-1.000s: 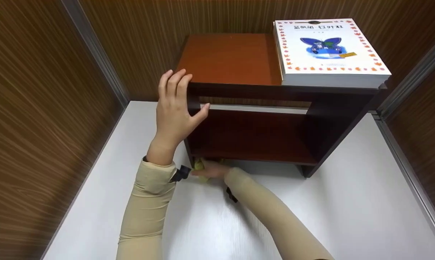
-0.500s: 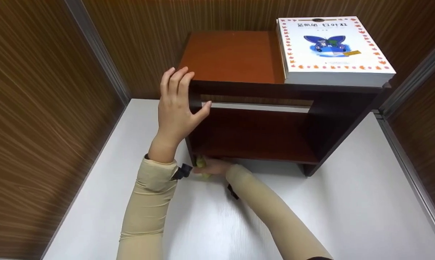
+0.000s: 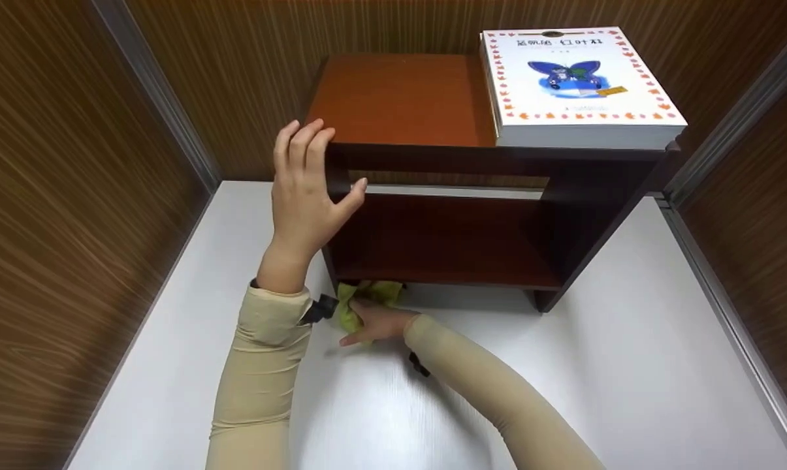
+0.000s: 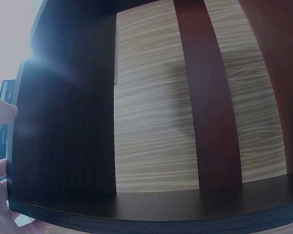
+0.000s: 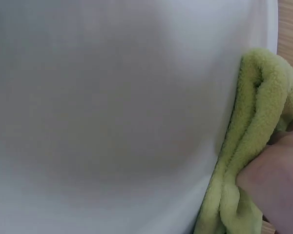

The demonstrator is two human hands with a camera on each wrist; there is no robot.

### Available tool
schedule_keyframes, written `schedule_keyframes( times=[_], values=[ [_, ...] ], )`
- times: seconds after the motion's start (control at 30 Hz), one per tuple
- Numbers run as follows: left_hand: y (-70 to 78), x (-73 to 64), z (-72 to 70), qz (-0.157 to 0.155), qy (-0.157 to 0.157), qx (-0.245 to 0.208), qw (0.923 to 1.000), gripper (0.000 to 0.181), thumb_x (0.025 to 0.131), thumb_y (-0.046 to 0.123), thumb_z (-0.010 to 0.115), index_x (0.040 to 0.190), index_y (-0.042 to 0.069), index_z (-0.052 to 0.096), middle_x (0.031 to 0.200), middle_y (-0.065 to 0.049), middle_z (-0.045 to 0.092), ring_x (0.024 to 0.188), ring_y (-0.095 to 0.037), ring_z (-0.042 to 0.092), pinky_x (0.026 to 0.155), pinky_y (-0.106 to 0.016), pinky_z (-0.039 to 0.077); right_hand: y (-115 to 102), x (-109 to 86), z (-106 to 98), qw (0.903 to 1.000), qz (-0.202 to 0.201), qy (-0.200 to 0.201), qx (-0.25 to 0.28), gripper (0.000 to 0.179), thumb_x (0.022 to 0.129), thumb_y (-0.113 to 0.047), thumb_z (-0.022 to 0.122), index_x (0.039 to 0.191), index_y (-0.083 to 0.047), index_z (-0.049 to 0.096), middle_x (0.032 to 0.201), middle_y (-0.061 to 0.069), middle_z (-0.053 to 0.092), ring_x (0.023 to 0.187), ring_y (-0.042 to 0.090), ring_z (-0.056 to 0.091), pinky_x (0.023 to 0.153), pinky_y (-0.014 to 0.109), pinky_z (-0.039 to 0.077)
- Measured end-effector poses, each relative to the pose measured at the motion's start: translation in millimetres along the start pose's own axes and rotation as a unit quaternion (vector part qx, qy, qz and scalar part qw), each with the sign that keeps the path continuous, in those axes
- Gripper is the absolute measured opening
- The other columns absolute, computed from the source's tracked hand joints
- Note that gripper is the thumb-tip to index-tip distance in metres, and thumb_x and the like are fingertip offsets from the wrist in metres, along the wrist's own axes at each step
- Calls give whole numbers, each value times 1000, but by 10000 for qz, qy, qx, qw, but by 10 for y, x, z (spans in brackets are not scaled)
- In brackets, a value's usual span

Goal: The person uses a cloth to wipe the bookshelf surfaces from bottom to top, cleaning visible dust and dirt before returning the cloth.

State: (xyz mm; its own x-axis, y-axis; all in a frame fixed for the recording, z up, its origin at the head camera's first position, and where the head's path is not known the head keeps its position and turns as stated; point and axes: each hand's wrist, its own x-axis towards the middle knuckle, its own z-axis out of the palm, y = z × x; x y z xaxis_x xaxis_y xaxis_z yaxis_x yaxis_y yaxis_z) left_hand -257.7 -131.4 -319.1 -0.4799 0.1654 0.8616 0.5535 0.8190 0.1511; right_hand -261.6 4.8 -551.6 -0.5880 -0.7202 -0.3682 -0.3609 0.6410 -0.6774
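Observation:
A small dark-brown wooden shelf [image 3: 432, 241] stands on the white tabletop. My left hand [image 3: 302, 192] grips its upper left corner, fingertips at the top edge and thumb pointing across the front opening. In the left wrist view, the thumb [image 4: 4, 112] shows at the edge of the shelf's panel. My right hand [image 3: 380, 323] holds a fuzzy yellow-green cloth [image 3: 349, 316] low at the shelf's left foot, below the bottom board. Folds of this cloth [image 5: 256, 122] bunch beside the right hand [image 5: 278, 175] in the right wrist view.
Thick white books [image 3: 582, 85] with a butterfly cover lie on the right part of the shelf's top. Wood-grain walls [image 3: 86, 163] enclose the tabletop [image 3: 367, 418] at the left, back and right.
My right hand has come slightly toward me, and more of the cloth shows below the shelf's bottom board. The left hand keeps its place on the corner; the head view has shifted a little.

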Motion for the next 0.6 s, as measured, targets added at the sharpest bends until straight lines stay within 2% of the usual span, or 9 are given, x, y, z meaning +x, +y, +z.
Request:
schedule_keyframes(
  times=[0.13,0.27,0.4,0.6],
  values=[
    [-2,4,-8,-29,-16,-12,10000,61,83,44,60,126,3,46,134,-13,42,130,-32,27,106,-39,27,-33,3,25,9998,-71,203,58,97,83,-55,61,150,-9,9,153,10,13,138,20,19,108,29,21],
    [-8,-2,-26,-49,-24,-2,10000,61,83,44,60,126,3,46,134,-13,42,130,-33,27,106,-39,27,-62,38,37,9996,-44,232,150,96,85,-51,61,150,-8,6,154,10,11,139,20,17,109,30,20],
    [-2,-5,-28,-97,-48,-14,9999,61,84,45,59,127,3,47,134,-13,42,131,-32,27,106,-39,27,-67,93,11,9993,220,209,206,95,85,-52,59,149,-4,8,153,13,14,138,23,19,109,32,21],
    [8,6,-25,-79,-36,-43,10000,60,83,43,61,126,2,47,133,-13,43,130,-32,28,106,-38,27,-31,201,-61,9964,494,468,505,96,84,-55,59,148,-1,12,150,15,22,135,24,25,107,33,25]
  ],
)
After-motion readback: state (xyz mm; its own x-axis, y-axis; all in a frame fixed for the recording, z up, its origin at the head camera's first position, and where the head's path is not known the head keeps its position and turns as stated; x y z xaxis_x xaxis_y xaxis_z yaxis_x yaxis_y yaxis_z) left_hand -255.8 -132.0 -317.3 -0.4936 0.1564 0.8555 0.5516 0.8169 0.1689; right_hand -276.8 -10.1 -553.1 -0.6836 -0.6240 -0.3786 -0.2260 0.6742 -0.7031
